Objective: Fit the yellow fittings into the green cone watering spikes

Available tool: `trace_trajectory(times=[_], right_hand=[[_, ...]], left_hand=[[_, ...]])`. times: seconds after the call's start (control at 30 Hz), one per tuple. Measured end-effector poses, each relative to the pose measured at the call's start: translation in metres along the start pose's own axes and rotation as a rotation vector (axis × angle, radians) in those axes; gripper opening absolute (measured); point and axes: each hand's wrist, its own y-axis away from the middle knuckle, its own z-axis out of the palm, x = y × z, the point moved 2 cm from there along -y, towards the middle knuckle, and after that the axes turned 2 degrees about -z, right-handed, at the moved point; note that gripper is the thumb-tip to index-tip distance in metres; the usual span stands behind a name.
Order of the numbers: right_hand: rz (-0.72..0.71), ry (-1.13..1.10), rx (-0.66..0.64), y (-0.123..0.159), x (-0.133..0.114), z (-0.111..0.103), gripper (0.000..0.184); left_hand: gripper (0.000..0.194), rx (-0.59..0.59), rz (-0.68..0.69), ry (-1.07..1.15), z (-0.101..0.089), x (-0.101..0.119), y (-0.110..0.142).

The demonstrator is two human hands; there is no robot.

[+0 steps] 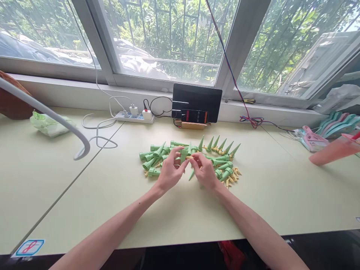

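My left hand (171, 171) is closed around a green plastic plant-watering spike (183, 153), held a little above the pile. Between the fingertips of my right hand (206, 173) is a small yellow plastic piece (189, 157), which meets the spike's side; whether it is seated there I cannot tell. Several loose green spikes (149, 163) lie heaped on the left, and more green spikes (225, 165) lie on the right. Loose yellow pieces (232, 180) are scattered beside my right hand. Behind it, a curved row of green spikes (221, 144) stands tip up, with yellow bits at their bases.
A dark tablet (197, 95) leans at the window, with a phone (194, 116) in front. A power strip (137, 118) with cables and a plastic bag (50, 124) are left. A white curved tube (56, 103) crosses the left foreground. A pink cup (334, 150) stands right.
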Motion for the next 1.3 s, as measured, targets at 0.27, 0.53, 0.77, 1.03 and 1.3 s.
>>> trace_trajectory(times=[0.27,0.53,0.77,1.03,1.3], right_hand=[[-0.026,0.041,-0.013,-0.0008,0.0026,-0.0001,0.019],[-0.034,0.098,-0.015,-0.0018,-0.0003,-0.0025,0.026],[-0.026,0.087,-0.031,-0.0015,-0.0011,-0.0024,0.03],[-0.004,0.042,-0.01,-0.0015,-0.0016,-0.0002,0.02],[-0.034,0.073,-0.006,-0.0012,0.0006,-0.0003,0.019]], left_hand=[[0.044,0.009,0.018,-0.032,0.0009,-0.0039,0.0006],[0.042,0.02,0.061,-0.103,0.0014,-0.0067,0.0014],[0.041,0.013,0.051,-0.113,0.0019,-0.0048,0.0021],[0.043,0.003,0.033,-0.028,0.0006,-0.0028,0.0002],[0.042,0.012,0.042,-0.075,0.0017,-0.0059,0.001]])
